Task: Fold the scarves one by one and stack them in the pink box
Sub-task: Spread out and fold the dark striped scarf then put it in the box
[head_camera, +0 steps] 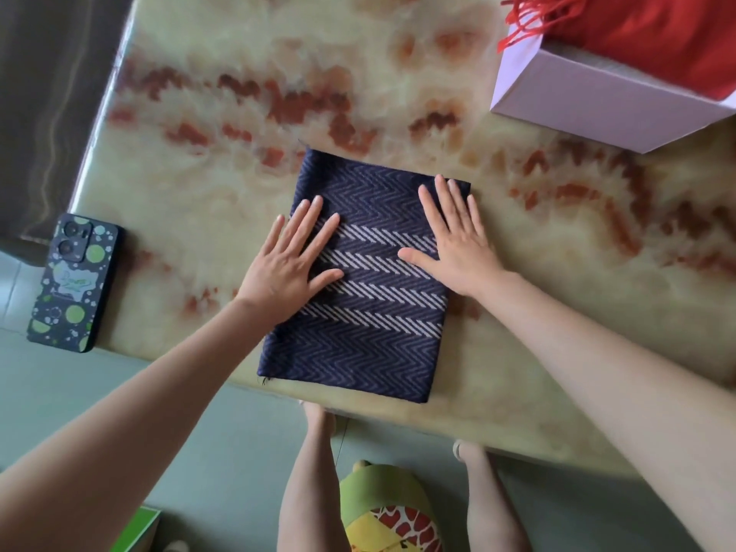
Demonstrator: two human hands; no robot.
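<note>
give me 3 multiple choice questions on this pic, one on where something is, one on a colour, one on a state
1. Where is the phone relative to the navy scarf?
A) to its right
B) on top of it
C) to its left, at the table edge

2. What colour is the scarf in the pink box?
A) green
B) red
C) white

3. How do the left hand and right hand lie on the navy scarf?
A) flat, fingers straight
B) pinching a corner
C) curled into fists

Answers:
1 C, the phone sits at the table's left edge, apart from the cloth.
2 B, the red scarf and its fringe show at the box's top.
3 A, both hands press flat on the folded cloth.
</note>
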